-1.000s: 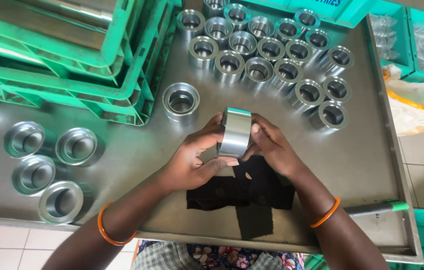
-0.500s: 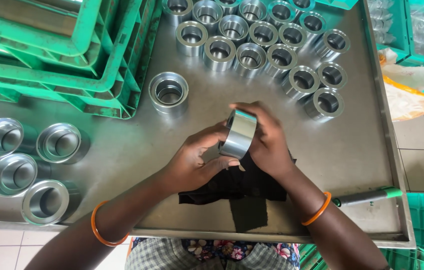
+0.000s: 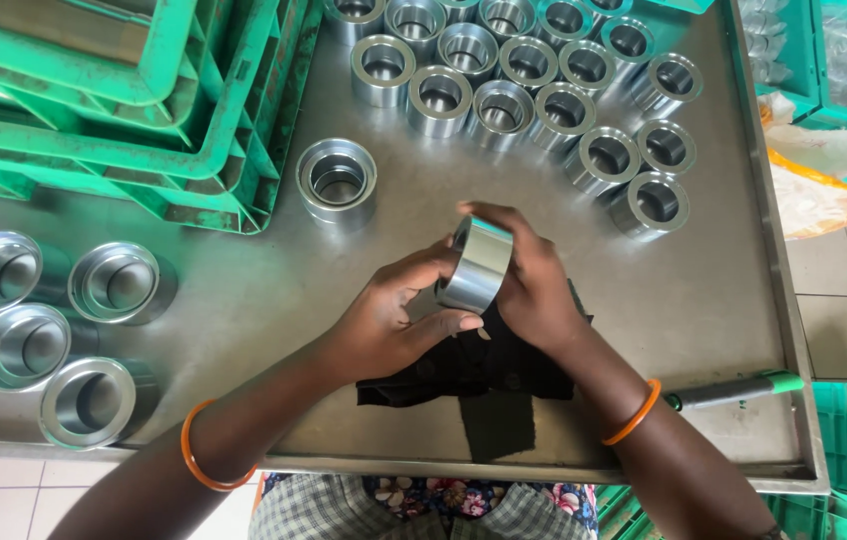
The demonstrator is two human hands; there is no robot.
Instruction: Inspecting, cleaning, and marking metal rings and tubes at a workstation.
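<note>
Both hands hold one shiny metal ring [image 3: 476, 263] tilted on its edge above the middle of the steel table [image 3: 244, 290]. My left hand [image 3: 394, 315] grips it from the left and below. My right hand [image 3: 529, 280] wraps it from the right. A black cloth [image 3: 484, 385] lies under the hands on the table. An orange bangle sits on each wrist.
Several metal rings [image 3: 524, 75] stand in rows at the back right. One ring [image 3: 337, 180] stands alone by the stacked green crates [image 3: 114, 100]. Several flanged metal cups [image 3: 54, 320] sit at the left. A green-capped marker [image 3: 734, 390] lies at the right front.
The hands have turned the ring slightly, tilting it more. The view has shifted, so the table's contents appear higher in the frame.
</note>
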